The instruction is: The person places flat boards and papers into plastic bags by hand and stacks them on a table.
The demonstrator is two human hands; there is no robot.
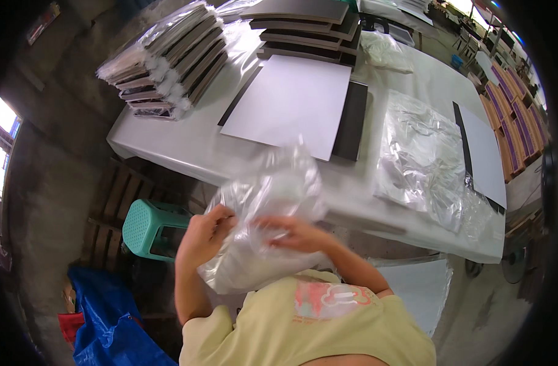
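A clear plastic bag, crumpled and partly blurred, hangs in front of me at the near edge of the table. My left hand is closed on its left side, fingers curled into the film. Against the middle of the bag lies my right hand, smeared by motion, so its grip is unclear. Just beyond the bag, a white sheet rests on dark boards on the table. Further right is a pile of flat clear plastic bags.
The white-covered table carries a stack of plastic-wrapped boards at far left and stacked dark boards behind. Another white sheet lies at the right edge. A green stool and blue tarp are at my left.
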